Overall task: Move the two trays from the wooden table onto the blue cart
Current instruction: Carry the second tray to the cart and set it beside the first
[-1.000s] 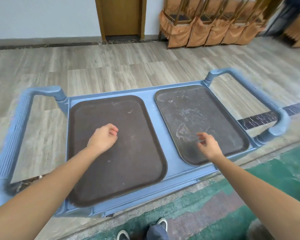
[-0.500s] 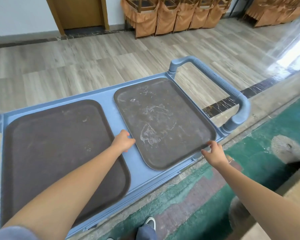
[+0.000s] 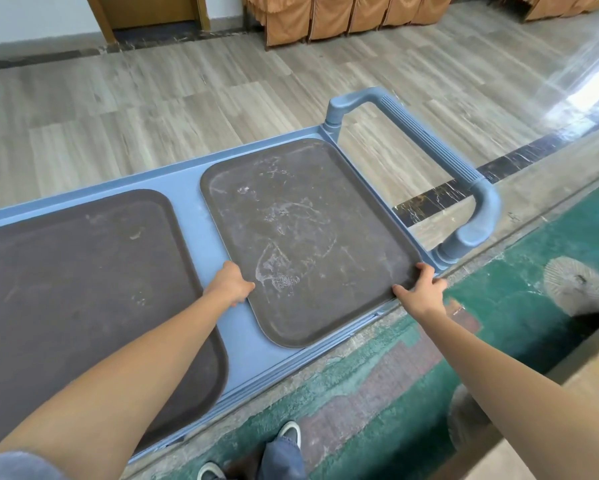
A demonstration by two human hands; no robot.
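Observation:
Two dark brown trays lie flat side by side on the blue cart (image 3: 190, 188). The left tray (image 3: 83, 289) is plain and dark. The right tray (image 3: 305, 230) is scuffed with whitish marks. My left hand (image 3: 230, 284) grips the right tray's left edge, thumb on top. My right hand (image 3: 421, 289) holds the same tray's near right corner, fingers curled over the rim. Both forearms stretch in from the bottom of the view.
The cart's ribbed blue handle (image 3: 440, 161) rises at its right end. Wood-pattern floor lies beyond the cart, green patterned carpet (image 3: 499, 306) under my feet. Stacked orange-covered chairs (image 3: 325, 15) and a wooden door (image 3: 145, 12) stand at the far wall. A light wooden edge (image 3: 595, 368) shows at right.
The view swung right, centring the right tray. My left hand moved off the left tray to the right tray's left edge; my right hand shifted to its near right corner and took hold.

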